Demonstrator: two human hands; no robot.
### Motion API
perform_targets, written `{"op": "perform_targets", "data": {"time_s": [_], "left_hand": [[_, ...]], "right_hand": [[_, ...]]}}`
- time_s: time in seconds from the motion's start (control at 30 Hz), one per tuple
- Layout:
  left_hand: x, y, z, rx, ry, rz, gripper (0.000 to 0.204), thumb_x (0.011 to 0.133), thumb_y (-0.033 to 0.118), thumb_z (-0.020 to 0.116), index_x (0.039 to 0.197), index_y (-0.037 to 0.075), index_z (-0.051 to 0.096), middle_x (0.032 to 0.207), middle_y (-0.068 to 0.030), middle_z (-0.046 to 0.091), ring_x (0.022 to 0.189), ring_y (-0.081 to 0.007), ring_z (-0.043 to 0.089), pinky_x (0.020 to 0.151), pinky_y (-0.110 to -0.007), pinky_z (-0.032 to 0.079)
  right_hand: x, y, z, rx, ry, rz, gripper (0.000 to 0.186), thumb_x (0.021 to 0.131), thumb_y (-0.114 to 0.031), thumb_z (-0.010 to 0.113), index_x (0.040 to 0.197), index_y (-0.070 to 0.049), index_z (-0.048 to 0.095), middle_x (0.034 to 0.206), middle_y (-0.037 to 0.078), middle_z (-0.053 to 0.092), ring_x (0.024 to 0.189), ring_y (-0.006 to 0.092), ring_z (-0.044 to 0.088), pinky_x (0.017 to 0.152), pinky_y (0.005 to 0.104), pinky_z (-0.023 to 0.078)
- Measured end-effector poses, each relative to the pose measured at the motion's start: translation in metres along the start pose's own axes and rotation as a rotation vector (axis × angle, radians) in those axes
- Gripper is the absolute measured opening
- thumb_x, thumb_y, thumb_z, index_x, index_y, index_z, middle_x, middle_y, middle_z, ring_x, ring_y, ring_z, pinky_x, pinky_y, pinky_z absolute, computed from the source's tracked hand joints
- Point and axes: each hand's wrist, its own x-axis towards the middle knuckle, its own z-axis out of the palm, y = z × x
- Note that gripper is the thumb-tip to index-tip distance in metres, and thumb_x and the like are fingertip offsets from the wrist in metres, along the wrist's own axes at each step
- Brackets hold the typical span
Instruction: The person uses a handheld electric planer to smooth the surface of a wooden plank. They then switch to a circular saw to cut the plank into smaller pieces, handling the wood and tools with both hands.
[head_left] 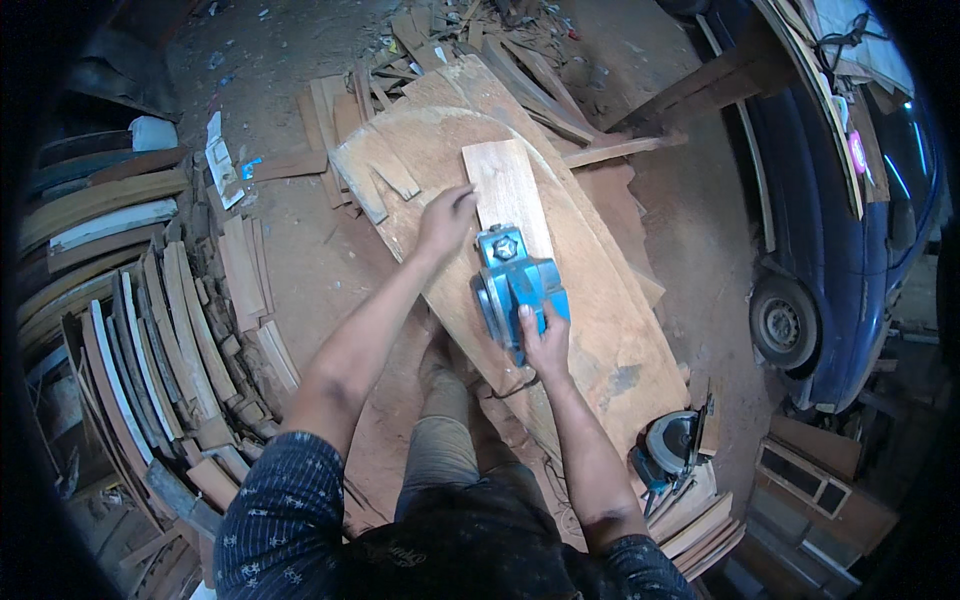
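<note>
A pale wooden board (pixel 505 180) lies lengthwise on a large workbench slab (pixel 610 330). A blue electric planer (pixel 512 275) rests on the board's near part, with my right hand (pixel 544 335) closed round its handle. My left hand (pixel 448 220) is at the board's upper left edge, fingers curled with their tips at the edge; whether they grip it I cannot make out. Thin wood offcuts (pixel 370 195) lie on the slab to the left of that hand.
Stacked planks (pixel 150 330) fill the left side. Scrap wood (pixel 420 40) lies beyond the bench. A circular saw (pixel 668 445) sits at the bench's near right, beside loose boards (pixel 700 525). A dark blue vehicle (pixel 850 300) stands on the right, under an overhanging wooden structure (pixel 760 60).
</note>
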Motion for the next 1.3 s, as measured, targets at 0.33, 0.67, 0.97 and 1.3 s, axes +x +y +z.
{"op": "perform_targets", "data": {"time_s": [0.33,0.67,0.97,1.3], "left_hand": [[-0.273,-0.195,-0.054,-0.132,0.234,-0.437,0.023,0.106,0.02,0.06,0.107,-0.002,0.069,0.086,-0.0006,0.064,0.08,-0.0093,0.06,0.075,-0.028,0.052],[-0.39,-0.25,-0.116,-0.266,0.187,-0.879,0.023,0.103,0.024,0.065,0.113,0.003,0.069,0.092,-0.0038,0.067,0.081,-0.0132,0.064,0.071,-0.028,0.056],[-0.347,-0.212,-0.143,-0.301,0.171,-0.865,0.023,0.103,0.024,0.067,0.111,0.002,0.069,0.088,-0.0002,0.064,0.075,-0.01,0.06,0.067,-0.027,0.055],[-0.335,-0.179,-0.135,-0.355,0.222,-0.934,0.016,0.102,0.021,0.066,0.102,0.005,0.069,0.077,0.0026,0.061,0.064,-0.0085,0.054,0.058,-0.026,0.046]], "right_hand": [[0.114,-0.028,0.043,-0.032,-0.01,0.004,0.048,0.101,-0.041,0.063,0.107,0.005,0.071,0.089,0.028,0.072,0.088,0.0402,0.073,0.077,0.0465,0.053],[0.227,-0.061,0.091,-0.052,0.063,-0.128,0.057,0.102,-0.051,0.059,0.099,0.004,0.071,0.081,0.022,0.068,0.077,0.0355,0.066,0.071,0.0435,0.05],[0.265,-0.077,0.104,-0.034,0.113,-0.222,0.054,0.103,-0.052,0.062,0.088,-0.001,0.069,0.063,0.005,0.062,0.054,0.0137,0.059,0.051,0.0321,0.046],[0.027,-0.038,-0.019,0.198,-0.076,0.131,0.043,0.106,-0.044,0.058,0.088,-0.005,0.063,0.066,0.001,0.06,0.05,0.0103,0.055,0.046,0.0279,0.044]]}}
